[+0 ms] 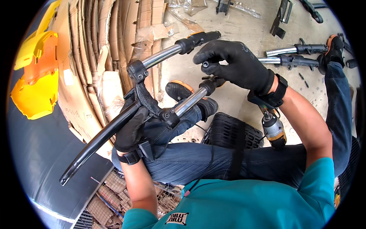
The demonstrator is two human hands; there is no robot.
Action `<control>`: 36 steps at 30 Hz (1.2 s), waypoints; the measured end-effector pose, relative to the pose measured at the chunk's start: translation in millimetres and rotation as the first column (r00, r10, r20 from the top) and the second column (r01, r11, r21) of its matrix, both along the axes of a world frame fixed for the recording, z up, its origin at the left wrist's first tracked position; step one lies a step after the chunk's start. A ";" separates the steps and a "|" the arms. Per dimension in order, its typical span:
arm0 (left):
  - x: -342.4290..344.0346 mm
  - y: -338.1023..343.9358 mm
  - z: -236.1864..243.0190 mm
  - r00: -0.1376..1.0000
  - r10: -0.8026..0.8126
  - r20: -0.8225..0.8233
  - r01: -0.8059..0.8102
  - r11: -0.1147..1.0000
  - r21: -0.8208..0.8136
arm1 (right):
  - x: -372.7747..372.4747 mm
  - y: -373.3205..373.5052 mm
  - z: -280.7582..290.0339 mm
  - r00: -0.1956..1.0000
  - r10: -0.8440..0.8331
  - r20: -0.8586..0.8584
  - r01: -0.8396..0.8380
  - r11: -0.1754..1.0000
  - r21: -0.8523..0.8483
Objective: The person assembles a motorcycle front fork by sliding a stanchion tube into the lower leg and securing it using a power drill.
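Note:
A front fork (144, 95) with a black steering tube and two chrome legs lies tilted across my lap. My gloved left hand (131, 131) is closed around the black tube, just below the clamp that joins the legs. My gloved right hand (244, 70) is raised over the far end of the nearer leg. Between its thumb and fingers it pinches a small dark socket-head bolt (205, 64), whose recessed round end shows. The bolt's other end is hidden in the glove. Clamp bolts show at both leg tops.
A yellow-and-black power driver (273, 131) is beside my right leg, near a black ribbed plastic seat or crate (232, 131). Further fork legs (293, 61) lie on the floor at right. Flattened cardboard (87, 57) stands at left, with yellow and orange plastic panels (38, 76) beyond.

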State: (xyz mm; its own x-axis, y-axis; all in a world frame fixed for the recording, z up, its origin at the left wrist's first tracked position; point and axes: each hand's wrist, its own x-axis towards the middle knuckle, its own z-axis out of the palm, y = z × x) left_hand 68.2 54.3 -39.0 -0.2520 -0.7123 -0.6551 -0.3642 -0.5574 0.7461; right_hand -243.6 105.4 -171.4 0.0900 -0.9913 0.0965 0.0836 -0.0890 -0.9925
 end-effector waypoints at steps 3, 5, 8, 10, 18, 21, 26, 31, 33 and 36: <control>1.0 -1.5 -1.0 1.000 -0.008 -0.019 0.008 1.000 0.010 | -1.4 0.7 4.9 0.999 0.023 -0.028 -0.021 0.997 0.073; -1.3 -2.2 0.4 1.000 -0.016 -0.011 0.016 1.000 0.009 | -2.0 1.0 6.5 1.000 0.028 0.011 -0.029 0.998 0.063; 4.0 -3.6 -1.3 1.000 -0.016 -0.009 0.016 1.000 0.026 | 0.6 2.2 4.5 0.999 0.018 0.035 -0.019 0.999 0.049; 5.2 -2.5 -3.2 1.000 0.002 -0.018 -0.002 1.000 0.026 | -0.3 2.7 6.0 0.999 0.035 0.042 -0.039 0.992 0.118; 4.7 -4.1 -1.8 0.999 -0.040 -0.012 0.041 0.999 0.020 | -48.4 3.1 -98.9 0.717 0.013 -0.697 0.156 0.972 0.179; -5.2 -0.1 2.4 0.997 0.081 -0.017 -0.081 0.996 0.024 | -76.8 16.5 -139.9 0.521 0.215 -0.826 0.114 0.942 0.316; 2.3 2.6 1.4 0.991 0.113 0.074 -0.113 0.994 0.002 | -54.2 10.7 -63.5 0.654 0.146 -0.742 0.119 0.949 0.292; 7.9 2.6 -2.3 0.993 0.104 0.049 -0.105 0.994 0.016 | 30.3 10.5 62.3 0.889 0.249 0.385 -0.420 0.779 0.466; -2.5 0.1 -0.5 0.998 0.069 0.008 -0.069 0.997 0.039 | 59.8 22.7 62.2 0.866 0.194 0.460 -0.444 0.720 0.534; -7.9 3.1 2.6 0.996 0.070 -0.060 -0.068 0.997 0.030 | 79.0 35.0 52.6 0.857 0.113 0.502 -0.394 0.772 0.499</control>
